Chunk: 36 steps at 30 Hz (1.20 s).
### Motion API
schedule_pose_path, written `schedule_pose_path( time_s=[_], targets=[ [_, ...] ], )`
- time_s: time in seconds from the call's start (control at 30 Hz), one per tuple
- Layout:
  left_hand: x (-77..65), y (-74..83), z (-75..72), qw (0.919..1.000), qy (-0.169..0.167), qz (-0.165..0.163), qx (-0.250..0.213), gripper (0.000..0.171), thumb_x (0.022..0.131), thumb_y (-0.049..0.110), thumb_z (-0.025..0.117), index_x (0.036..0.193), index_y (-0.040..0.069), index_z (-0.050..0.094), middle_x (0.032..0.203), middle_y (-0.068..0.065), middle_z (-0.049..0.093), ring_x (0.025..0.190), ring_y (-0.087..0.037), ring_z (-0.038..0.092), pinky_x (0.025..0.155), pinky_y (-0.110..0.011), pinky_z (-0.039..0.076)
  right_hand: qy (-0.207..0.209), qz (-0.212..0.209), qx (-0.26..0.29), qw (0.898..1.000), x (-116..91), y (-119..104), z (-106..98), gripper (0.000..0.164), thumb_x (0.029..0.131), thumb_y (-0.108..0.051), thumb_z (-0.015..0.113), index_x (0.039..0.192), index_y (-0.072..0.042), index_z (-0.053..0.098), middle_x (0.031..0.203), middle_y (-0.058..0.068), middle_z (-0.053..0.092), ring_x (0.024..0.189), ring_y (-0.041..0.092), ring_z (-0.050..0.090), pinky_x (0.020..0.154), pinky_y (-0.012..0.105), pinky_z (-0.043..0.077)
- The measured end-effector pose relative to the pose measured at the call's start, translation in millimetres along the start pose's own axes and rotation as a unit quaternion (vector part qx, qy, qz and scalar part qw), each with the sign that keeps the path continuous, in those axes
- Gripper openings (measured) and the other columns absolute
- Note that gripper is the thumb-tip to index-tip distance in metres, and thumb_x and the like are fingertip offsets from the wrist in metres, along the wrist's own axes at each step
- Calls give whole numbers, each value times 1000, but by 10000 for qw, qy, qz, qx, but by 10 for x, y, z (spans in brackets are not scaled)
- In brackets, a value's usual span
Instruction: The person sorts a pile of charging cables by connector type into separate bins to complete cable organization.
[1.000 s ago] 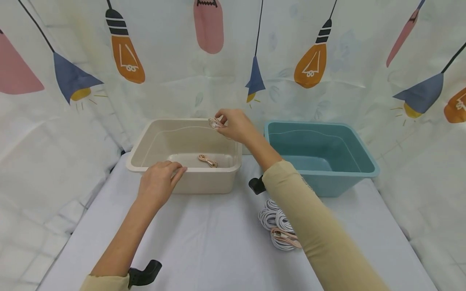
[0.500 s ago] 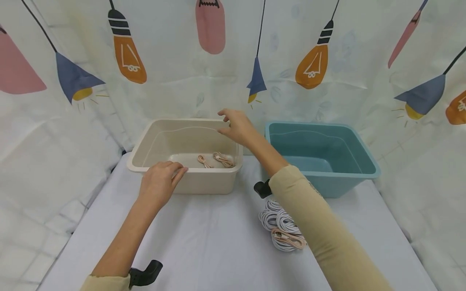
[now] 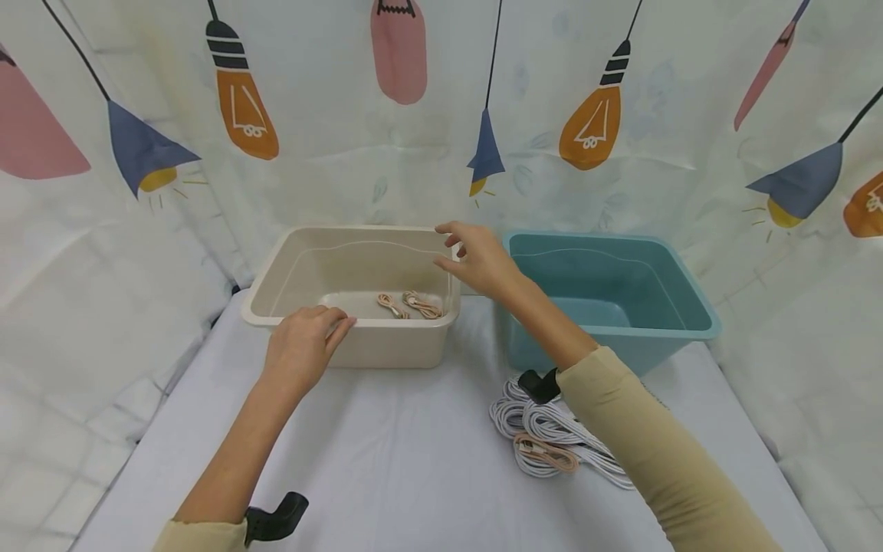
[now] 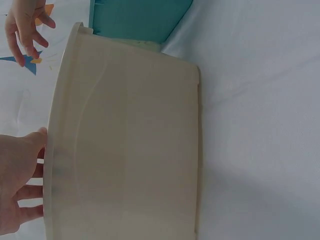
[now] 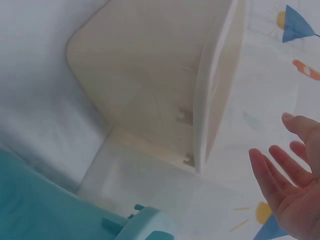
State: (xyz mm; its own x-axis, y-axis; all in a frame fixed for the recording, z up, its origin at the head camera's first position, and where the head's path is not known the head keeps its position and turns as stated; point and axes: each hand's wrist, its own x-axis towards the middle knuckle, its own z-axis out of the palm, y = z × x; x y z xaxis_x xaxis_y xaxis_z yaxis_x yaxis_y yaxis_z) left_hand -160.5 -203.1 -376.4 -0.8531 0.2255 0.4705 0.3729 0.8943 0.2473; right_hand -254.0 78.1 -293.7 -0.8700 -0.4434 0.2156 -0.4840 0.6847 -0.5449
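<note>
My left hand (image 3: 303, 345) rests at the front rim of the beige bin (image 3: 386, 343), and its fingertips reach past the rim in the left wrist view. Two beige coiled cables, one on the left (image 3: 392, 306) and one on the right (image 3: 422, 305), lie on the bin's floor. Over the bin's right rim hovers my right hand (image 3: 480, 259), fingers spread and slightly bent, holding nothing. In the right wrist view this hand (image 5: 295, 175) has its palm showing, apart from the bin. Below my right forearm, white coiled cables (image 3: 545, 423) lie piled with a beige one (image 3: 549, 452).
A teal bin (image 3: 614, 331) stands close to the right of the beige one, with a narrow gap between them. Both stand on a white cloth-covered table (image 3: 386, 460), against a curtain (image 3: 310, 184) printed with lamps and bulbs.
My right hand let a beige coiled cable drop into the beige bin, then drew back to the right. More of the white cables shows now. My left hand stayed at the rim.
</note>
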Motion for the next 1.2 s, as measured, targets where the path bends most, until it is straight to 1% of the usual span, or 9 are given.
schedule_pose_path(
  time_s=[0.23,0.47,0.67,0.8,0.93,1.07,1.2],
  targets=[
    [4,10,-7,10000,-38,-33,18,19,101,17,74,100,-1,77,89,-15,76,79,-40,70,66,-52,56,142,-176,58,9997,-213,12,-2,51,99,-14,76,146,-2,60,125,19,72,105,34,71,89,43,60],
    [4,10,-17,10000,-71,-20,28,19,101,17,73,100,-2,77,88,-16,76,78,-40,70,66,-52,56,376,-319,187,9986,-424,12,25,50,98,-13,77,144,-2,61,123,19,73,103,34,72,88,45,60],
    [1,17,-33,9998,-183,-66,32,21,101,18,73,102,-3,78,87,-16,76,77,-40,70,65,-51,57,660,-539,236,9961,-660,9,30,48,96,-11,79,140,-1,63,119,19,74,100,34,74,81,45,62],
    [2,18,-35,9997,-238,-82,53,21,102,18,72,102,-3,77,86,-16,75,77,-39,70,65,-51,57,734,-531,347,9953,-822,56,44,49,94,-10,80,140,-2,64,118,18,74,100,33,73,75,42,63],
    [3,16,-26,9997,-215,-43,68,21,101,17,73,101,-3,77,86,-16,75,76,-39,70,64,-51,57,796,-523,435,9945,-975,116,56,48,94,-10,81,139,-4,66,115,16,75,97,30,72,72,39,63],
    [6,22,-28,9997,-207,-36,86,21,101,17,72,101,-4,77,87,-17,75,78,-40,71,66,-52,57,782,-466,458,9948,-1121,179,65,48,94,-10,81,139,-4,66,114,14,76,96,26,70,72,37,62],
    [11,28,-36,9996,-245,-61,99,22,102,17,72,102,-4,77,89,-17,76,81,-41,71,69,-53,58,712,-343,411,9960,-1276,249,79,49,95,-11,81,140,-4,65,116,12,75,100,26,69,76,38,61]
  ],
)
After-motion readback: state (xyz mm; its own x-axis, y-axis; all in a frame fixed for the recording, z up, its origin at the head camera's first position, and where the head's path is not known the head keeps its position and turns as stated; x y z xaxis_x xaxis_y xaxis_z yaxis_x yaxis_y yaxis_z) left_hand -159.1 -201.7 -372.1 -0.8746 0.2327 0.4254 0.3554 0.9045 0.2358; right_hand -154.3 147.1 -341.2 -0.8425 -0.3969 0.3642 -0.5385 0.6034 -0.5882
